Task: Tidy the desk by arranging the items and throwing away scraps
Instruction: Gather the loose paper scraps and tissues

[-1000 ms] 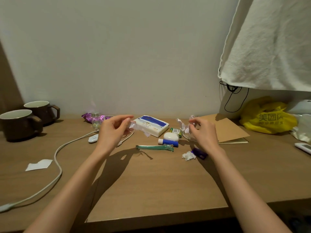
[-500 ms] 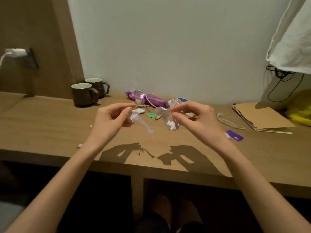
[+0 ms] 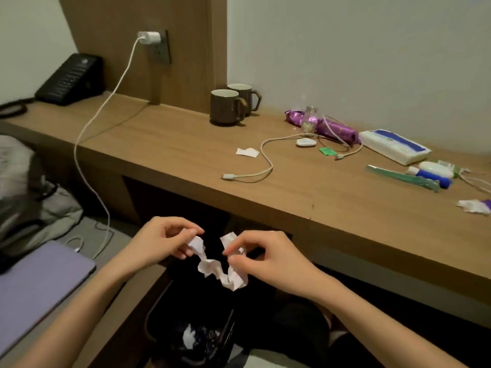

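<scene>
Holding a crumpled white paper scrap (image 3: 212, 266) in a sagging loop, straight above the open mouth of the black waste bin (image 3: 159, 301) on the floor in front of the desk (image 3: 186, 144). Not managing to tell whether one twisted piece or two pieces touching.

Pinching its left end with the left hand (image 3: 159, 243), thumb against curled fingertips; pinching its right end with the right hand (image 3: 268, 257) in the same way, the lowest bulge hanging just below that hand. Keeping both hands close together, level, and clear of the desk edge.

Judging the step as the drop into the bin. Doing it well probably means lowering nearer the rim before letting go, releasing both pinches together, and perhaps balling the paper first, since light paper risks drifting past the opening or catching on the rim.

Leaving more to clear on the desktop: a flat white paper scrap (image 3: 247, 152) beside the charging cable (image 3: 265, 166), a small green scrap (image 3: 327, 151), and a crumpled tissue (image 3: 473, 205) near the right end, all well apart from the hands.
</scene>
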